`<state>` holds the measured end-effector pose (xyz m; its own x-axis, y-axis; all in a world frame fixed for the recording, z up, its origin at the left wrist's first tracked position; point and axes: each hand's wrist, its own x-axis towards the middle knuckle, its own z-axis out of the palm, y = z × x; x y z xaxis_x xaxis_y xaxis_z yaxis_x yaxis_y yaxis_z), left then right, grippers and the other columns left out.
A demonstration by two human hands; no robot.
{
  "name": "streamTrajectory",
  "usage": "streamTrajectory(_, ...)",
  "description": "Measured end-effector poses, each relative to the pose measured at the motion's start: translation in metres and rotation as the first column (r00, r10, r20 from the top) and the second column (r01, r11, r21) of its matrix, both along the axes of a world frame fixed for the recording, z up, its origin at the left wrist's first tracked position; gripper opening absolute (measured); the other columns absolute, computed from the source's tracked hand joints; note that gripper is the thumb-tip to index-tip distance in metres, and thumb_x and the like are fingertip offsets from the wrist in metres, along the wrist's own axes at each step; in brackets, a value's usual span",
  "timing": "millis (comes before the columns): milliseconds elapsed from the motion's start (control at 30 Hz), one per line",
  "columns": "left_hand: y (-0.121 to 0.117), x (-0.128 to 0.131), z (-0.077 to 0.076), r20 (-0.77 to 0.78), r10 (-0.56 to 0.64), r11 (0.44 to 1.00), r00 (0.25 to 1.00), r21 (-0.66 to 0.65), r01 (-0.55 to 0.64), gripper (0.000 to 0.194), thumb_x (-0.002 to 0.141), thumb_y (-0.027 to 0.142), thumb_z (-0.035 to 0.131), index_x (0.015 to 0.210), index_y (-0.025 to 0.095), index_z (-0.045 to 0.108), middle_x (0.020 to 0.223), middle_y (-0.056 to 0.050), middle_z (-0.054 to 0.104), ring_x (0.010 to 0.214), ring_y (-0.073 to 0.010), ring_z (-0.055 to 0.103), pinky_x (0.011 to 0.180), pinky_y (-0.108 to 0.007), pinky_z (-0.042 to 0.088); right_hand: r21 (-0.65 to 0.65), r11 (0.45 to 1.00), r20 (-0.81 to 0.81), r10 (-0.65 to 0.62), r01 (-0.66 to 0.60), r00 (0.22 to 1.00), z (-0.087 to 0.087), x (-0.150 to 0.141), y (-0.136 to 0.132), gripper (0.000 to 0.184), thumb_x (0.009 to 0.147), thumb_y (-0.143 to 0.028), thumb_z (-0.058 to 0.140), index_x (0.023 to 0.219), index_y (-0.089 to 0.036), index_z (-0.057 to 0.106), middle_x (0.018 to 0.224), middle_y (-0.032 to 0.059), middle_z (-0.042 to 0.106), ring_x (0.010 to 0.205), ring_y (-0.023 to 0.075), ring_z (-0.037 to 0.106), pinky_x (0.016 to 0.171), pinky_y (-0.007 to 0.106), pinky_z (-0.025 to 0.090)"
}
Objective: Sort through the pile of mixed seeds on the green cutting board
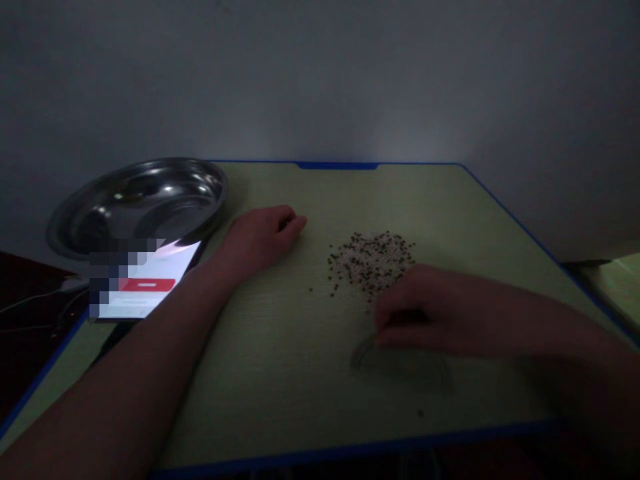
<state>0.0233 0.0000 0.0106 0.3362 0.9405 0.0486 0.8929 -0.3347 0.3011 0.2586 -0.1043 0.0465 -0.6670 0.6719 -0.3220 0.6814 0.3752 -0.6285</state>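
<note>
A small heap of mixed pale and dark grains lies in the middle of a light green table. My right hand rests just in front of the heap, fingers curled and pressed together near its front edge; what they pinch, if anything, is too dark to see. My left hand lies on the table to the left of the heap, fingers loosely curled under, with nothing visible in it.
A shallow steel bowl stands at the table's back left corner. A lit phone lies in front of it beside my left forearm. The table has a blue rim. The room is dim.
</note>
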Motion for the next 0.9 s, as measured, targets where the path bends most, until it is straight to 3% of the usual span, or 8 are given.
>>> streamTrajectory(100, 0.0, 0.0, 0.0, -0.001, -0.007, 1.0, 1.0, -0.007, 0.007, 0.038, 0.088, 0.048, 0.038, 0.085, 0.02, 0.064, 0.079, -0.006, 0.066, 0.068, -0.0188, 0.055, 0.059, -0.03, 0.034, -0.133, 0.991, 0.108, 0.028, -0.013, 0.994, 0.001, 0.015, 0.01, 0.02, 0.084, -0.034, 0.06, 0.076, -0.019, 0.07, 0.063, -0.0021, 0.063, 0.054, 0.0111, 0.054, 0.047, 0.022, 0.034)
streamTrajectory(200, 0.001, -0.001, -0.001, -0.008, -0.021, 1.0, 1.0, 0.001, 0.021, 0.039, 0.088, 0.048, 0.038, 0.085, 0.02, 0.064, 0.08, -0.006, 0.067, 0.069, -0.0187, 0.055, 0.06, -0.03, 0.034, -0.224, 0.974, 0.167, 0.075, -0.037, 0.983, 0.0, 0.011, 0.008, 0.018, 0.082, -0.034, 0.062, 0.077, -0.019, 0.07, 0.059, -0.0032, 0.061, 0.049, 0.0099, 0.052, 0.043, 0.021, 0.032)
streamTrajectory(367, 0.001, -0.001, -0.002, -0.001, -0.008, 1.0, 1.0, -0.002, 0.008, 0.039, 0.088, 0.048, 0.038, 0.087, 0.02, 0.064, 0.08, -0.006, 0.067, 0.07, -0.019, 0.056, 0.06, -0.03, 0.035, -0.106, 0.991, 0.054, 0.083, -0.077, 0.995, -0.003, -0.016, -0.01, 0.02, 0.083, -0.037, 0.063, 0.075, -0.019, 0.071, 0.063, -0.0011, 0.064, 0.054, 0.0106, 0.055, 0.046, 0.021, 0.032)
streamTrajectory(500, 0.0, 0.0, 0.0, 0.004, 0.005, 1.0, 1.0, -0.009, -0.005, 0.038, 0.088, 0.048, 0.039, 0.086, 0.02, 0.064, 0.08, -0.006, 0.067, 0.071, -0.0192, 0.057, 0.061, -0.029, 0.036, -0.112, 0.991, -0.086, 0.061, -0.071, 0.994, -0.003, -0.018, -0.012, 0.023, 0.087, -0.038, 0.059, 0.077, -0.019, 0.069, 0.063, -0.0021, 0.063, 0.056, 0.0097, 0.054, 0.05, 0.02, 0.034)
streamTrajectory(633, -0.001, 0.0, 0.0, 0.012, -0.007, 1.0, 1.0, -0.008, 0.007, 0.038, 0.089, 0.048, 0.039, 0.087, 0.02, 0.065, 0.081, -0.006, 0.068, 0.07, -0.019, 0.057, 0.061, -0.029, 0.036, 0.048, 0.99, -0.158, -0.124, 0.133, 0.98, 0.004, -0.003, 0.0, 0.028, 0.09, -0.039, 0.054, 0.073, -0.019, 0.064, 0.059, -0.0041, 0.056, 0.054, 0.0093, 0.049, 0.049, 0.021, 0.034)
streamTrajectory(767, 0.0, -0.004, -0.004, 0.049, -0.017, 1.0, 0.999, -0.008, 0.018, 0.033, 0.088, 0.047, 0.044, 0.098, 0.021, 0.062, 0.084, -0.005, 0.069, 0.069, -0.018, 0.059, 0.059, -0.028, 0.037, 0.212, 0.908, -0.182, -0.326, 0.36, 0.928, 0.008, 0.011, 0.013, 0.037, 0.091, -0.045, 0.047, 0.066, -0.02, 0.056, 0.057, -0.0029, 0.05, 0.052, 0.0109, 0.044, 0.048, 0.024, 0.032)
streamTrajectory(900, 0.003, -0.008, -0.009, 0.069, -0.013, 1.0, 0.998, -0.005, 0.013, 0.029, 0.087, 0.041, 0.047, 0.104, 0.021, 0.059, 0.087, -0.006, 0.07, 0.072, -0.0183, 0.061, 0.06, -0.028, 0.039, 0.376, 0.834, -0.104, -0.395, 0.404, 0.913, 0.0, 0.016, 0.022, 0.043, 0.093, -0.05, 0.04, 0.062, -0.021, 0.048, 0.055, -0.0024, 0.047, 0.051, 0.0119, 0.044, 0.05, 0.026, 0.032)
